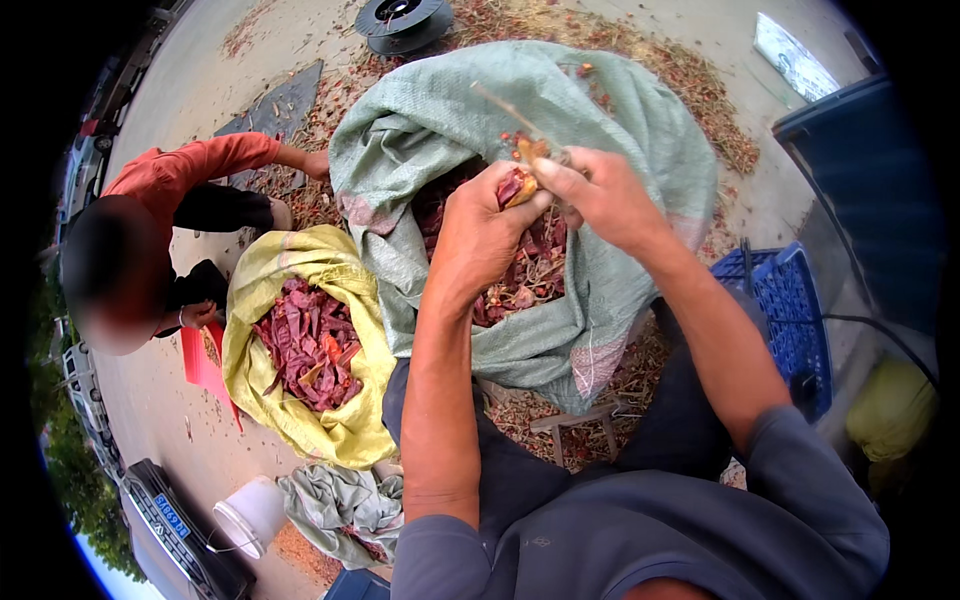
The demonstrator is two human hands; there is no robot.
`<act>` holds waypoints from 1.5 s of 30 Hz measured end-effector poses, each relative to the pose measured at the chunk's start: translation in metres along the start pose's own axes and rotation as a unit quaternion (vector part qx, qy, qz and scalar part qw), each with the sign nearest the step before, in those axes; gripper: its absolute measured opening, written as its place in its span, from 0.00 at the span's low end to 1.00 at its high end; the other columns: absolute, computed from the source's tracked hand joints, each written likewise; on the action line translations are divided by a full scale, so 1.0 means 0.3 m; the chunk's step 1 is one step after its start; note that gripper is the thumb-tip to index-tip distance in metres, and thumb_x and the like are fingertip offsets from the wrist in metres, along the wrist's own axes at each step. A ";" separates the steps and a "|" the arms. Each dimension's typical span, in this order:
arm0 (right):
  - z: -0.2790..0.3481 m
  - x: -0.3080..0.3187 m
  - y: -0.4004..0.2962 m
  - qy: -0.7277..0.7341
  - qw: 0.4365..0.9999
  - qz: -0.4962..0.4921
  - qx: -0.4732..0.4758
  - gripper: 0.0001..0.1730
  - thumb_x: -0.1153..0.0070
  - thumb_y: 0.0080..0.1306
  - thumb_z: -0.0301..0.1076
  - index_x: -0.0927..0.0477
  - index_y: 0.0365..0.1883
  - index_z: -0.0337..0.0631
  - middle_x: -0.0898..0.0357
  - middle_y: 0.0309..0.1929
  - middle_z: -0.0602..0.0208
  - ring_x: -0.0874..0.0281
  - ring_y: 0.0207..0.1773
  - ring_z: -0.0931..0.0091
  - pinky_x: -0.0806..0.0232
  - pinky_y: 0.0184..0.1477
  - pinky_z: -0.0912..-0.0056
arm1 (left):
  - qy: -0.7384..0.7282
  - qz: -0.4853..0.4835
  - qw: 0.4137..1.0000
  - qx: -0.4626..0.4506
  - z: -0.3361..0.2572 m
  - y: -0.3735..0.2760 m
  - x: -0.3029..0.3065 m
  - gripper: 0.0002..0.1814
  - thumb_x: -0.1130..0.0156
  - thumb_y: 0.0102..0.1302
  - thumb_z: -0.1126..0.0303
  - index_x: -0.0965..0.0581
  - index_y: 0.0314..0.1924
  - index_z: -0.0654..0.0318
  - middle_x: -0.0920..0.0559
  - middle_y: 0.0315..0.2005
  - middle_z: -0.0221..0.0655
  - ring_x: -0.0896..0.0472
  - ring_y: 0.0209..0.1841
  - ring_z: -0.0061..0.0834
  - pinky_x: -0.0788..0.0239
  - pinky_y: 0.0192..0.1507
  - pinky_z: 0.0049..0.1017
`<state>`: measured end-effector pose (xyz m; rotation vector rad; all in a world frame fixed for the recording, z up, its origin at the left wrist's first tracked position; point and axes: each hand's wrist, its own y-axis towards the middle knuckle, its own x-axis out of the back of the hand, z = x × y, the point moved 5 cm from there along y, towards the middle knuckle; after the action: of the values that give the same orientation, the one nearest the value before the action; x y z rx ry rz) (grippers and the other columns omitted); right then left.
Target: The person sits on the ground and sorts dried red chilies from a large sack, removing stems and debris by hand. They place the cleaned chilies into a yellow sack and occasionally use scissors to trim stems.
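Note:
Over a large green woven sack (420,97), rolled open at the rim, both my hands are raised close together. My left hand (484,225) is closed around dried red pepper pieces (516,187), which show between thumb and fingers. My right hand (596,191) pinches a yellowish dried pepper (532,148) with a thin stalk rising from it, partly blurred. Inside the sack lie dried red peppers and stalks (525,277). Beside it on the left stands a yellow woven sack (247,315) holding dark red dried peppers (307,337).
A person in a red sleeve (217,154) sits at the left, one hand at the green sack's edge. A black spool (403,19), pepper debris (697,97), a blue plastic crate (799,322), a white bucket (251,514) and a crumpled sack (345,502) lie around. A cable crosses at right.

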<state>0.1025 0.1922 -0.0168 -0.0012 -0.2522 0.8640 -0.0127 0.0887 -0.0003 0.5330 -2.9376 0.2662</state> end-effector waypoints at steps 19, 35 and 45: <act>-0.003 0.107 0.014 0.131 0.980 -0.148 -0.040 0.19 0.46 0.72 0.43 0.23 0.27 0.38 0.25 0.19 0.71 0.28 0.18 0.79 0.36 0.23 0.76 | -0.230 -0.149 0.956 0.102 0.084 0.006 -0.025 0.04 0.37 0.69 0.73 0.21 0.42 0.64 0.21 0.31 0.22 0.25 0.31 0.15 0.32 0.35 0.19; 0.020 -0.014 -0.020 0.159 0.977 0.137 -0.031 0.18 0.45 0.71 0.42 0.22 0.30 0.35 0.23 0.23 0.71 0.21 0.25 0.80 0.27 0.26 0.78 | -0.289 -0.073 0.951 0.079 0.027 0.005 -0.002 0.11 0.36 0.70 0.70 0.23 0.47 0.68 0.20 0.27 0.29 0.26 0.22 0.16 0.37 0.21 0.17; 0.034 -0.032 -0.018 0.173 0.977 0.121 -0.036 0.15 0.47 0.74 0.43 0.25 0.39 0.38 0.26 0.29 0.72 0.25 0.27 0.82 0.30 0.25 0.80 | -0.201 -0.123 0.971 0.047 0.034 0.007 0.019 0.07 0.36 0.71 0.70 0.23 0.43 0.65 0.21 0.25 0.27 0.27 0.22 0.14 0.39 0.21 0.16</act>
<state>0.0984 0.1805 -0.0086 -0.2533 0.0453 1.0784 -0.0198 0.0868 -0.0094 1.0732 -3.2029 0.2995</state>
